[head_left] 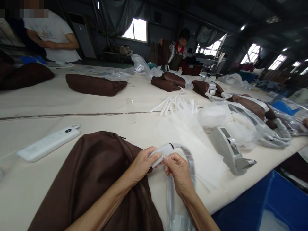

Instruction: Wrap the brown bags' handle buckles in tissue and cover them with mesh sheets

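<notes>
A dark brown bag lies on the table in front of me, with a strap wrapped in clear plastic looping out on its right. My left hand grips a white wrapping sheet that is rolled around a section near the strap's end; a dark tip shows at its upper end. Thumb and fingers of my right hand pinch the right edge of this same sheet. To the right are thin white sheets and a grey tape dispenser.
A white phone-like device lies at the left. White tubes are piled mid-table. More brown bags lie along the far side, several with plastic wrap. Two people stand across the table. A blue bin is below the right edge.
</notes>
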`<state>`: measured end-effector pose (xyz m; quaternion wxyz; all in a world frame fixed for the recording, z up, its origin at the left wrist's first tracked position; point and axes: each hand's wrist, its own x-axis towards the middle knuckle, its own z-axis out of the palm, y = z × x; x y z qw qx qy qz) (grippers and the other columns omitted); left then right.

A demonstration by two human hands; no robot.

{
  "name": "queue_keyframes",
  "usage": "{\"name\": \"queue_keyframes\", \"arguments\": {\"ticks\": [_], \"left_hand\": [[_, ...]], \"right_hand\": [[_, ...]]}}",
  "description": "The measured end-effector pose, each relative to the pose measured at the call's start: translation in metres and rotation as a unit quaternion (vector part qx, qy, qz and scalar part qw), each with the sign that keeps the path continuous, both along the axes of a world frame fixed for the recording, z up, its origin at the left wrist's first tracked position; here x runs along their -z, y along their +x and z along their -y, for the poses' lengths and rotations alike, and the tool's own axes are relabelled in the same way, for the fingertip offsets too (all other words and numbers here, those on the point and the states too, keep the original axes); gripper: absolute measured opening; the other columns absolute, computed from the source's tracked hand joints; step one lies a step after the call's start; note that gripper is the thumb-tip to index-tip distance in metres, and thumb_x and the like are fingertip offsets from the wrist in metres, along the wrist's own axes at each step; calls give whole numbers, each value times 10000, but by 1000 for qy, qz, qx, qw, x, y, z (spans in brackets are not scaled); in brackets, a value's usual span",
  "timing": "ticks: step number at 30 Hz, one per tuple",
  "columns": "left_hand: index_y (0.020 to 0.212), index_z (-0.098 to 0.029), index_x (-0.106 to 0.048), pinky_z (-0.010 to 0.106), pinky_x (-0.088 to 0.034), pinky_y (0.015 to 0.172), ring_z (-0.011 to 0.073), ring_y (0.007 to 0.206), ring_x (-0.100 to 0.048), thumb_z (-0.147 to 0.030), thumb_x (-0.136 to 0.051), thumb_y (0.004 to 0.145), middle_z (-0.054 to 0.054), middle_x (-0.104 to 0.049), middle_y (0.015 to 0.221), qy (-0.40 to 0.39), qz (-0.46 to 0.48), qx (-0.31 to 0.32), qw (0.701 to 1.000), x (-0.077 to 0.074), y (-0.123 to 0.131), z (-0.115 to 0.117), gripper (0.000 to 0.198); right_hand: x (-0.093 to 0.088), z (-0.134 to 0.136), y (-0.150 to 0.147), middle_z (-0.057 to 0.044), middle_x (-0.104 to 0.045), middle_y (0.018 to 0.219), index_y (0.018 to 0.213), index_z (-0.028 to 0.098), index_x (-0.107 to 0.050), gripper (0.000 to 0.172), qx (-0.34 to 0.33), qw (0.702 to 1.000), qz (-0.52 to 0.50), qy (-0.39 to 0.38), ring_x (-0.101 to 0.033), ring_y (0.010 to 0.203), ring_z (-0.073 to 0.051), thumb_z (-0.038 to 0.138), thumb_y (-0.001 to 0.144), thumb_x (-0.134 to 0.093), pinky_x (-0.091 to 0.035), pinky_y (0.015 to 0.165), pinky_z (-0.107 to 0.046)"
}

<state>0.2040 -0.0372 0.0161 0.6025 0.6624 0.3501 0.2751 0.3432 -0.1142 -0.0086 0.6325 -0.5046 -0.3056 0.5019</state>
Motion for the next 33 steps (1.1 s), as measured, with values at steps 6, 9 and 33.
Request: {"name": "queue_keyframes", "arguments": {"ticks": [6,9,33], "left_hand": [[774,-164,-630,236,-366,603,143,618,-485,-514,-618,839,2,-599,680,-43,47,1,998,-3,-2,3,356],[802,-161,-644,238,-379,612,146,632,-499,-518,-638,827,18,-635,722,-65,59,3,996,-2,-1,3,359],[1062,-163,-701,247,-409,628,179,684,-535,-534,-657,814,21,-653,775,16,-10,-41,999,-4,0,6,448]], "right_hand": [[3,-2,6,20,-611,565,715,182,-666,289,-44,999,-12,8,-469,506,-91,442,798,-762,-341,532,-236],[4,-3,8,9,-647,612,725,181,-660,281,-51,998,-21,13,-486,520,-89,431,808,-756,-359,538,-233],[-2,-6,-12,-7,-621,717,720,174,-707,263,16,996,-60,66,-541,707,-161,420,806,-740,-434,690,-281]]}}
